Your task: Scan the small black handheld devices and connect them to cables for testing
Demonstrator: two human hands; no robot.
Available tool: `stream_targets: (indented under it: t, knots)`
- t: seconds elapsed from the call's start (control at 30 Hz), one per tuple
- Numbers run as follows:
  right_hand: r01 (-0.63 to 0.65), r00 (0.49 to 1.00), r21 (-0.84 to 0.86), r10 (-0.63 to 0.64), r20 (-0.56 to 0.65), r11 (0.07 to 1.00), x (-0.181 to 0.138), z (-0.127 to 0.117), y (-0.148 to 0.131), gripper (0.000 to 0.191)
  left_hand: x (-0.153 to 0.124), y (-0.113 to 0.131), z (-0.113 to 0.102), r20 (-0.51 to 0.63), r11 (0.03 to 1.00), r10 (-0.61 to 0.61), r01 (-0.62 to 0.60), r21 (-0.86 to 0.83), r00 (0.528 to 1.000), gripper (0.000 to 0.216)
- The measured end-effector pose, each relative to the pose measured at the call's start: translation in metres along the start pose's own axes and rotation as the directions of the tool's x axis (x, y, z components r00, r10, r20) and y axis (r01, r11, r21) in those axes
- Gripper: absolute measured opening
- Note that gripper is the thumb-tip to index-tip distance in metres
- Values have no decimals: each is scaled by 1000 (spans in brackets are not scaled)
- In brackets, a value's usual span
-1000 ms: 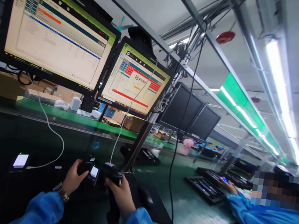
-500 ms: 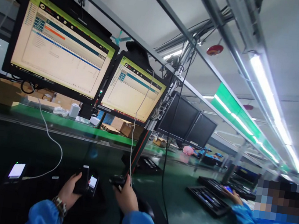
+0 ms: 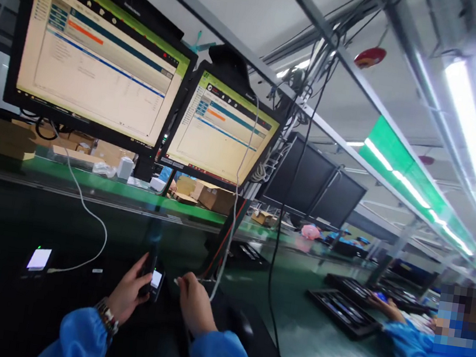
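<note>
My left hand, with a bracelet at the wrist, is closed round a dark phone-like handheld device, now seen nearly edge-on. Just behind it a second handheld device with a lit screen is partly covered. My right hand pinches the end of a white cable, whose pale plug shows at the fingertips, pointing left and touching nothing I can see. Further left on the dark work surface lies a handheld device with a bright screen, a white cable at its lower right corner.
Two lit monitors hang above the bench. A black cable dangles right of my hands, near a mouse on a dark pad. Black trays hold parts at right, beside a co-worker's blue sleeve.
The dark device in my right hand is gone from it; only the cable end shows there. My left hand has turned its device edge-on. New lines appear on the right monitor. The view has shifted.
</note>
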State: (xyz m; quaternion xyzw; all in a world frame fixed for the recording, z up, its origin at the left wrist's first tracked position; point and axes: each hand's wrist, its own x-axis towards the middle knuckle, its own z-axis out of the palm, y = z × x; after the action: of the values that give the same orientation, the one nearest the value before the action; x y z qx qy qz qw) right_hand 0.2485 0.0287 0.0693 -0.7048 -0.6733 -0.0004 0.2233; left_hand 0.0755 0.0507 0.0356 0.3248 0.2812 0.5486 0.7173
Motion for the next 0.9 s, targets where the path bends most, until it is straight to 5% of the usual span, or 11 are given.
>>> stream_targets:
  t: [0.13,0.33,0.43,0.6,0.9]
  knots:
    - [165,986,389,-152,-63,906,-15,3,-28,14,-1,-2,3,-48,1000,11,-12,-9,999,46]
    - [112,994,534,-101,-50,838,-18,14,-43,15,-4,-3,8,-17,986,-9,6,-164,1000,51]
    - [153,987,478,-162,-22,865,-18,20,-46,27,-3,-7,7,36,978,7,1,-209,999,53]
    - [256,967,153,-252,-48,954,-20,25,-50,40,2,-18,3,23,975,49,-43,-218,999,53]
    - [200,980,69,-200,-14,977,-10,25,-50,22,8,-32,-7,40,988,27,-21,-156,999,51]
